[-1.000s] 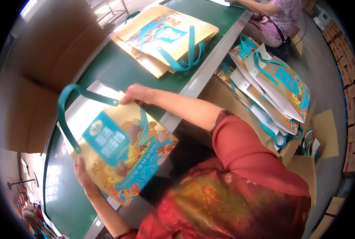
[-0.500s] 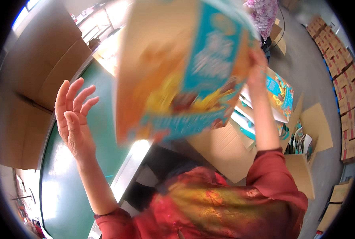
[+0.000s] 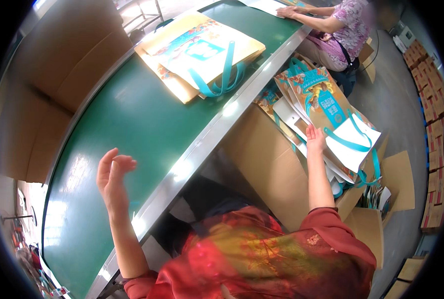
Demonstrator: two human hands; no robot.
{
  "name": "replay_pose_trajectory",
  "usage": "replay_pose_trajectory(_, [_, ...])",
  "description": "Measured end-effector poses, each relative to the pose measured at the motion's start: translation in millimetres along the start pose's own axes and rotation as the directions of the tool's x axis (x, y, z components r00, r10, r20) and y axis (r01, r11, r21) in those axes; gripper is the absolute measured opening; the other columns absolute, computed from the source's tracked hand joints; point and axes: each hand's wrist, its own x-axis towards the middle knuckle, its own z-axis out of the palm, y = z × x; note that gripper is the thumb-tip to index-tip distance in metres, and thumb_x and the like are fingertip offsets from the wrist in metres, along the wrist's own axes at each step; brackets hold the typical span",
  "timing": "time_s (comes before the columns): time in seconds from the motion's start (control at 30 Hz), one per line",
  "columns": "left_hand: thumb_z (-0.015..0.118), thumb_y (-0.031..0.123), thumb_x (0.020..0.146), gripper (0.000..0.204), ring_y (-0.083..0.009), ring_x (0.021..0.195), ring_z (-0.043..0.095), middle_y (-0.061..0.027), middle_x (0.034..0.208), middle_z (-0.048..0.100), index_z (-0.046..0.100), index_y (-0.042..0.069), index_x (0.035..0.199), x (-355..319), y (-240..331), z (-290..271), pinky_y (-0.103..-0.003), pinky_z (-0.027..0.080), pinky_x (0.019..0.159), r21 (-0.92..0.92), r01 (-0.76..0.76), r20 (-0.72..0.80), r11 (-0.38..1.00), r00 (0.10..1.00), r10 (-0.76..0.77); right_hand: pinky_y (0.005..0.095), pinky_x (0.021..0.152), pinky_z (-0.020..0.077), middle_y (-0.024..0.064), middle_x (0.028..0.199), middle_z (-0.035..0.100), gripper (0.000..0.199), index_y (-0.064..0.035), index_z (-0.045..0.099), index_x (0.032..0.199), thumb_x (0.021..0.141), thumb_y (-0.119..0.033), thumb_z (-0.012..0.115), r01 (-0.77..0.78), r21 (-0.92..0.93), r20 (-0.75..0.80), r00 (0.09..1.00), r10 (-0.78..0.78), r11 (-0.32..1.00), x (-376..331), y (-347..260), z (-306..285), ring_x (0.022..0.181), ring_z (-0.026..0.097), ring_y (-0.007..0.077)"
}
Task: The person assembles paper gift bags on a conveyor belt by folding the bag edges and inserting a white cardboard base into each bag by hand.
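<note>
My left hand [image 3: 113, 175] is raised over the near part of the green table, fingers loosely bent and apart, holding nothing. My right hand [image 3: 315, 140] reaches over a leaning stack of paper bags [image 3: 315, 90] with teal ribbon handles, beside a white panel [image 3: 350, 149]. Its fingers are stretched out; whether they touch a bag I cannot tell. The bags are brown and teal with printed pictures and stand in an open carton [image 3: 266, 149]. Farther off, a flat pile of similar paper bags [image 3: 182, 55] lies on the table, teal handles toward me.
The green table [image 3: 117, 124] has a metal edge [image 3: 182, 169]. At the far end a person [image 3: 344, 35] in a patterned top rests both hands on a white sheet [image 3: 266, 7]. Another open carton [image 3: 399, 174] stands right; stacked boxes [image 3: 431, 109] line the wall, large cardboard [image 3: 52, 84] the left.
The paper bag raised in my right hand before my view is out of that hand. My right hand has dropped to the stack, and my left hand has lowered, its fingers more bent.
</note>
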Motion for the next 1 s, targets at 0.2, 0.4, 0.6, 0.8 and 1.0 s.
replay_pose_trajectory(0.2, [0.054,0.021,0.096,0.028,-0.0168,0.080,0.063,-0.0079,0.091,0.066,0.057,0.002,0.116,-17,-27,-17,-0.030,0.051,0.075,-0.002,0.109,-0.057,0.994,0.992,-0.109,0.0399,0.084,0.0542,0.0239,0.112,0.058,0.043,0.0115,0.044,0.117,0.098,-0.027,0.044,-0.045,-0.110,0.005,0.999,0.046,0.993,-1,10,14,0.101,0.061,0.0294])
replay_pose_trajectory(0.4, [0.058,0.019,0.094,0.028,-0.0154,0.083,0.062,-0.0073,0.093,0.065,0.057,0.000,0.114,-49,-73,-23,-0.028,0.049,0.074,0.010,0.260,-0.141,0.965,0.956,-0.256,0.0273,0.065,0.0490,0.0155,0.101,0.065,0.039,0.0033,0.052,0.113,0.091,-0.029,0.058,-0.224,-0.330,0.303,0.895,0.328,0.917,-120,13,80,0.081,0.064,0.0198])
replay_pose_trajectory(0.6, [0.061,0.017,0.092,0.027,-0.0137,0.085,0.061,-0.0065,0.097,0.064,0.058,0.000,0.113,-76,-86,-22,-0.027,0.049,0.077,0.061,0.354,-0.160,0.933,0.926,-0.341,0.0279,0.064,0.0456,0.0110,0.097,0.067,0.036,-0.0013,0.064,0.100,0.080,-0.030,0.071,0.863,-0.308,0.912,0.387,-0.132,0.401,-188,61,240,0.082,0.060,0.0200])
replay_pose_trajectory(0.8, [0.060,0.014,0.093,0.025,-0.0139,0.087,0.062,-0.0064,0.098,0.064,0.057,0.000,0.113,-96,-83,-23,-0.027,0.049,0.082,-0.051,0.359,-0.199,0.932,0.911,-0.362,0.0396,0.080,0.0407,0.0104,0.091,0.065,0.034,-0.0065,0.065,0.085,0.069,-0.036,0.074,0.808,0.123,0.945,0.082,0.317,-0.576,-198,120,288,0.089,0.059,0.0248])
replay_pose_trajectory(1.0, [0.059,0.012,0.093,0.023,-0.0143,0.087,0.062,-0.0072,0.098,0.064,0.057,-0.001,0.112,-101,-75,-35,-0.026,0.049,0.082,-0.072,0.375,-0.199,0.924,0.903,-0.382,0.0365,0.073,0.0470,0.0098,0.075,0.064,0.025,-0.0037,0.062,0.097,0.076,-0.015,0.064,0.952,-0.302,0.898,0.302,0.321,-0.051,-188,109,317,0.074,0.062,0.0250])
